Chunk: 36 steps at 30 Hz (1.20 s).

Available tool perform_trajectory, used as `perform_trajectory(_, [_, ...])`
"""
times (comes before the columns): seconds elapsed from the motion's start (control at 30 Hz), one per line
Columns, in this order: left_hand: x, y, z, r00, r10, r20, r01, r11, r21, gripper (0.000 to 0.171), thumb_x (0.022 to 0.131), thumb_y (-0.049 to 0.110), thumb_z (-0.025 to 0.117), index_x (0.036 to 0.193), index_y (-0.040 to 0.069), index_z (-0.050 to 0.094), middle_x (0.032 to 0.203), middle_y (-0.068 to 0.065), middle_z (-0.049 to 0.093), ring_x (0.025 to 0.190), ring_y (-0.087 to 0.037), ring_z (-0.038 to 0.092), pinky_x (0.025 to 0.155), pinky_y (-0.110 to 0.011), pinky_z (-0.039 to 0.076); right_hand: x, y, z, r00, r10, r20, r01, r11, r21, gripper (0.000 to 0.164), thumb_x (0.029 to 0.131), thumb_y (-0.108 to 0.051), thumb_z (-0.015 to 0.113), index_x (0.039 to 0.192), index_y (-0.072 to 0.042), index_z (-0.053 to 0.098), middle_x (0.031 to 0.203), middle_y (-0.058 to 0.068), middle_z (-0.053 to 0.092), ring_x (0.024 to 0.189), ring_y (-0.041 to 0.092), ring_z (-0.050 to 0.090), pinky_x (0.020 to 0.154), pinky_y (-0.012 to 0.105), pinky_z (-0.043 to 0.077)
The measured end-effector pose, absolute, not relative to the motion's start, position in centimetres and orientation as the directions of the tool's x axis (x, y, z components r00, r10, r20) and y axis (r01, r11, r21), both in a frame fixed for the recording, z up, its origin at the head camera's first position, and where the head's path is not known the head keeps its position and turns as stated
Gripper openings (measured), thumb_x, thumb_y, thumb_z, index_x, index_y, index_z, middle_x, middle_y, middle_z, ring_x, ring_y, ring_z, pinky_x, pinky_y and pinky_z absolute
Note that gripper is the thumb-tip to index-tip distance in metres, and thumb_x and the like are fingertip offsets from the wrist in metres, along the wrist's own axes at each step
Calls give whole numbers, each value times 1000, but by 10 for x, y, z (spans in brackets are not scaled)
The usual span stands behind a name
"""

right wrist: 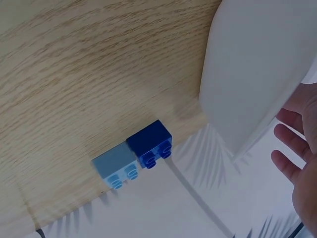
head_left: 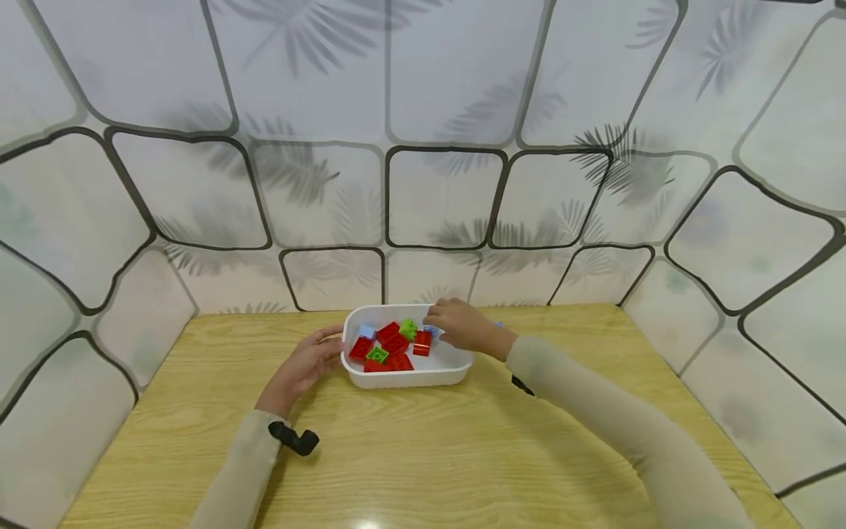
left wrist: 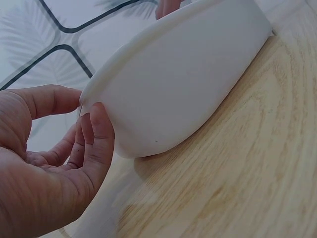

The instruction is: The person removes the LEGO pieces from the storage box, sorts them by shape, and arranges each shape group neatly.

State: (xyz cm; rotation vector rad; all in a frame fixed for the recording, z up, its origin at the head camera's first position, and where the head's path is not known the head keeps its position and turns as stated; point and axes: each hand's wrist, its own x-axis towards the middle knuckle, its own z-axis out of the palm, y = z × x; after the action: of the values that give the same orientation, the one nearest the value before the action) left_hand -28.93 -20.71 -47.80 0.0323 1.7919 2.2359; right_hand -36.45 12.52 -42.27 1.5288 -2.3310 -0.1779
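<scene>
Resting against the nine o'clock end of a white tray (head_left: pixel 410 379), the left hand (head_left: pixel 307 365) keeps its grip wide and light, digits loosely apart with tips at the rim. A black strap (head_left: pixel 294 438) sits over the pale sleeve (head_left: pixel 238 459) behind it. The tray stands upright on the wooden table (head_left: pixel 396 455), near the far edge, where a leaf-patterned backdrop (head_left: pixel 436 198) rises at twelve o'clock.

Inside it, from the left, are a red brick (head_left: pixel 360 349) at nine o'clock, a light blue brick (head_left: pixel 366 333) at ten and a green brick (head_left: pixel 377 355) between eight and nine. More red bricks (head_left: pixel 396 344) crowd the middle and lie toward six and seven. A lime brick (head_left: pixel 408 329) sits at twelve, another red piece (head_left: pixel 421 344) at three, and a blue brick (head_left: pixel 431 331) at two, partly covered by fingers.

Over that two o'clock part, the right hand (head_left: pixel 465 325) bends its fingers down; whether they pinch the blue brick, I cannot tell. Outside the tray, between two and three o'clock, a dark blue block (right wrist: pixel 148 140) and a pale blue block (right wrist: pixel 115 160) lie touching on the table.
</scene>
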Motion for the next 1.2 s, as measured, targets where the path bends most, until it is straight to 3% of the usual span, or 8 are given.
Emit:
perform_trajectory(0.37, [-289, -208, -479, -962, 215, -166, -208, -190, 959, 56, 105, 7, 53, 154, -4, 30, 116, 4, 62, 101, -7, 64, 85, -23, 57, -367, 112, -426, -455, -884, 102, -849, 466, 250, 31, 88, -3, 76, 119, -9, 72, 115, 5, 72, 109, 24, 62, 96, 42, 54])
perform_trajectory(0.7, [-287, -208, -478, -963, 219, -160, -202, -190, 961, 55, 104, 9, 55, 153, -3, 32, 123, 1, 62, 105, -9, 64, 86, -24, 56, -373, 109, -432, -427, -898, 104, -852, 438, 287, 28, 90, -1, 73, 116, -10, 74, 111, 3, 73, 105, 22, 63, 90, 40, 55])
perform_trajectory(1.2, [-290, -209, -479, -961, 214, -173, -216, -196, 956, 56, 104, 9, 56, 154, -2, 31, 117, 3, 62, 102, -8, 64, 85, -23, 56, -379, 110, -437, -461, -887, 35, -829, 444, 340, 25, 96, 2, 64, 114, -13, 74, 109, 3, 68, 102, 21, 61, 83, 36, 53])
